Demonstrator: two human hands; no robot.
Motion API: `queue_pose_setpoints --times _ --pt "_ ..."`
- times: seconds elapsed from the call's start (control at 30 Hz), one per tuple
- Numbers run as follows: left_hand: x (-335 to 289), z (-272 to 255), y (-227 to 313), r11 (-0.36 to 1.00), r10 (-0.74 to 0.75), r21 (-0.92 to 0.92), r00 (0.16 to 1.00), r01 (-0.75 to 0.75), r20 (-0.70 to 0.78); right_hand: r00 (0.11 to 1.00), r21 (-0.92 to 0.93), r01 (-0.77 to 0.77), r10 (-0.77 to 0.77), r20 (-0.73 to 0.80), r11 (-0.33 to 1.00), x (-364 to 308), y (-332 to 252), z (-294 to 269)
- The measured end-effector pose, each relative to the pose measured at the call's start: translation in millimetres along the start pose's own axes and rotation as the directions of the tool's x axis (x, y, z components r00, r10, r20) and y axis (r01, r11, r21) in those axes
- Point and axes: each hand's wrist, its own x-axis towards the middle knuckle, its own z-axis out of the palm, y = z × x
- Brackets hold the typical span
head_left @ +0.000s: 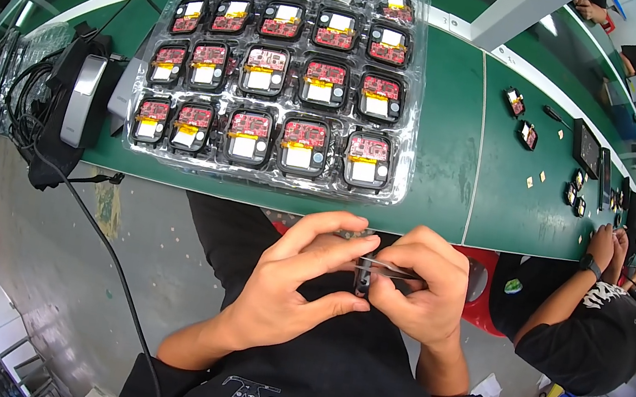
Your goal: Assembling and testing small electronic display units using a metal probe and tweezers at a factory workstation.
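Note:
Over my lap, just off the table's front edge, my left hand (pixel 299 270) grips a small black casing (pixel 362 279), seen edge-on between thumb and fingertips. My right hand (pixel 428 285) pinches a pair of thin metal tweezers (pixel 386 267), their tips pointing left at the casing. The casing's inner face is hidden from me. Beyond my hands lies a clear plastic blister tray (pixel 272 178), filled with rows of square black housings (pixel 303 147) that hold red circuit boards, white blocks and yellow strips.
The green table (pixel 442 135) runs across. At left are a grey-and-black device (pixel 83 99) and bundled cables (pixel 30 86). On the right, small housings (pixel 527 134) and a screwdriver (pixel 554 115) lie near a co-worker in black (pixel 594 330). A red stool (pixel 483 305) stands beside me.

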Motion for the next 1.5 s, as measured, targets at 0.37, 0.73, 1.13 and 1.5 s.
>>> queue_pose_setpoints --times 0.37,0.73,1.13,1.5 --pt "-1 -1 0 1.000 -0.002 -0.020 0.999 0.003 0.046 0.997 0.032 0.057 -0.059 0.041 0.998 0 7 5" --pt "-2 -1 -2 0.992 -0.002 -0.122 0.999 0.008 0.045 0.990 0.005 0.137 -0.137 -0.015 0.990 -3 11 8" --pt "-8 -8 7 0.972 0.100 -0.208 0.994 -0.107 -0.046 0.985 0.072 0.168 -0.166 -0.038 0.983 -6 10 0" --pt "-6 0 11 0.911 -0.088 -0.411 0.962 -0.028 -0.259 0.915 -0.334 0.309 -0.374 -0.151 0.891 -17 6 10"
